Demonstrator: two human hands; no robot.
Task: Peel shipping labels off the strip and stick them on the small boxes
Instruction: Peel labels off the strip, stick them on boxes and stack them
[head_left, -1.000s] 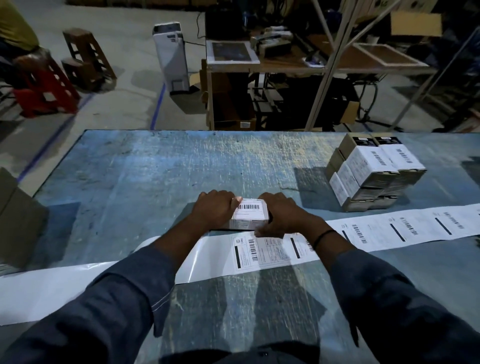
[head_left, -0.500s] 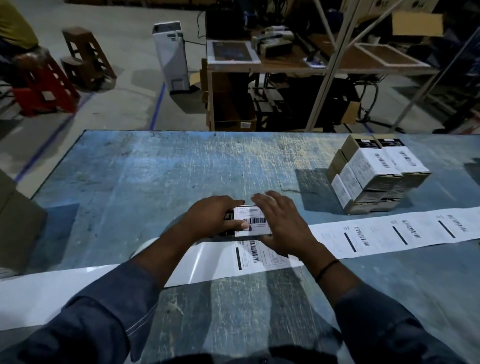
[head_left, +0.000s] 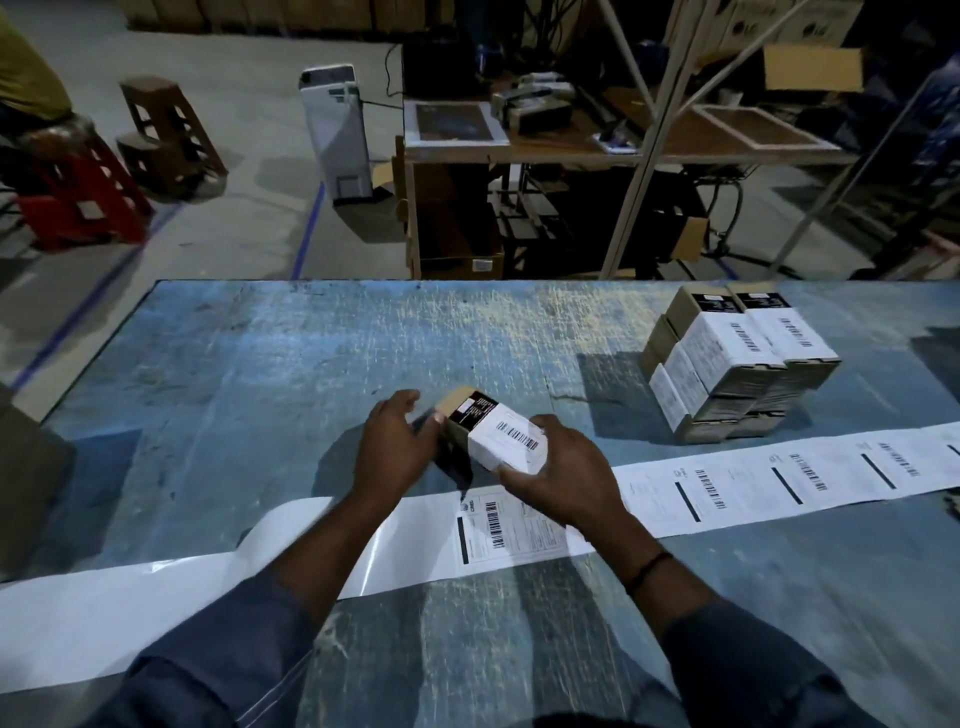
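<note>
- Lifting clear of the table (head_left: 260, 364), the small box (head_left: 498, 436) now sits tilted in the right hand (head_left: 561, 473), which grasps its near end; half a second ago it lay flat under both hands.
- The left hand (head_left: 395, 447) has loosened, fingers relaxed at the box's nine o'clock; whether they touch it I cannot tell.
- Its label looks pressed down, so this box seems finished and probably bound for the stack (head_left: 727, 364) at two o'clock.
- The next label (head_left: 506, 522) waits on the strip (head_left: 779, 478) at six o'clock.

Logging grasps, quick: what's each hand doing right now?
Left hand: open, beside the labelled box; contact unclear.
Right hand: grips the labelled box.
</note>
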